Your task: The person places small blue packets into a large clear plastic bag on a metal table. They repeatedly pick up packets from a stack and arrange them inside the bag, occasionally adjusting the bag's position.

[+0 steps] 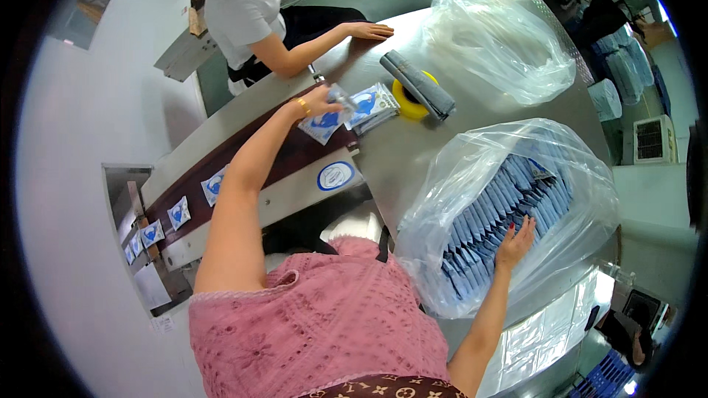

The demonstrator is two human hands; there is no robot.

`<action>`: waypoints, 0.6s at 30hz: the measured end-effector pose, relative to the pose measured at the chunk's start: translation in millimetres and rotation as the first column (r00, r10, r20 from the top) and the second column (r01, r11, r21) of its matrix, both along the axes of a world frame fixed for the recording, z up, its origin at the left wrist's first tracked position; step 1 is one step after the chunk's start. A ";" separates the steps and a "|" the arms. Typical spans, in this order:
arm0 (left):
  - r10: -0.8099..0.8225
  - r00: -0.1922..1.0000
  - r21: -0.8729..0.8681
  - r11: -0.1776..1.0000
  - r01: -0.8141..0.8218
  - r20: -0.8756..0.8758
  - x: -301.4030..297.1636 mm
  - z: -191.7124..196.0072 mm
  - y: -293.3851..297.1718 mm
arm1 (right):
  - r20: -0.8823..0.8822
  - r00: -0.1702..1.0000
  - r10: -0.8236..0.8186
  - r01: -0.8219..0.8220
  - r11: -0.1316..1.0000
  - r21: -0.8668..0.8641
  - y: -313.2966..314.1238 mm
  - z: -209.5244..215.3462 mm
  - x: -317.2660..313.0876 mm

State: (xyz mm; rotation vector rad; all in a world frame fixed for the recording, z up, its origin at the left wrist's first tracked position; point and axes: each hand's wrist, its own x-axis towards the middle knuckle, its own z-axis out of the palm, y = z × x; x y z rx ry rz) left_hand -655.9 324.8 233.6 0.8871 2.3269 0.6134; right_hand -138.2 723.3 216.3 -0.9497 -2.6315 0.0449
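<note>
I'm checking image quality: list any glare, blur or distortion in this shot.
Head view: fisheye bends the steel table edges and blackens the corners; glare whitens the clear bags, the empty one especially; the left hand and its packet look slightly motion-soft; the right hand stays sharp.

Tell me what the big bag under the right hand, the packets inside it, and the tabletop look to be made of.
Big bag: thin clear plastic film, crinkled and glossy with white glare. Packets inside: likely plastic or foil-laminate pouches, flat, blue, slightly shiny; hard to confirm through the film. Tabletop: probably brushed stainless steel, grey with a dull sheen. The right hand rests on the packets.
</note>
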 end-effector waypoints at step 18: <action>-0.327 0.844 0.024 0.928 0.372 -0.424 143.2 -78.7 109.1 | -0.058 0.996 -0.067 0.061 0.993 -0.101 -6.3 3.4 -3.2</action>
